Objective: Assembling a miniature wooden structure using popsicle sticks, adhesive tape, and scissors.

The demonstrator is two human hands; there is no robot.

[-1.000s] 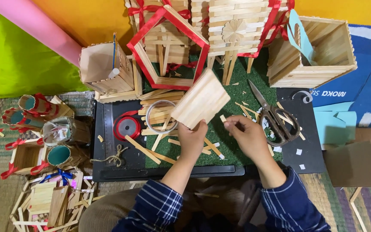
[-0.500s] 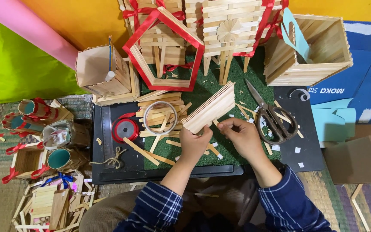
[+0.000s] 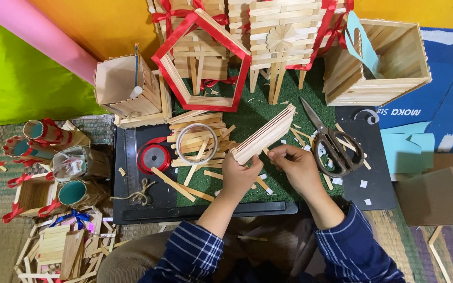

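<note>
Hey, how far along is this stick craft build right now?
Done: a flat stick panel is assembled, and finished stick boxes stand behind. In hand: the left hand grips the panel's lower end edge-on; the right hand touches near it. Left: loose sticks on the green mat remain unused.

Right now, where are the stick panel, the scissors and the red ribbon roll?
stick panel (image 3: 266, 133), head view, middle of its edge.
scissors (image 3: 336, 152), head view, on the handles.
red ribbon roll (image 3: 154, 157), head view, on its flat face.

Black-handled scissors (image 3: 331, 144) are laid on the dark mat (image 3: 373, 183), right of a clear tape ring (image 3: 197, 143) and a red ribbon spool (image 3: 153, 157). A red-edged stick house (image 3: 201, 63) is stood behind them.
</note>
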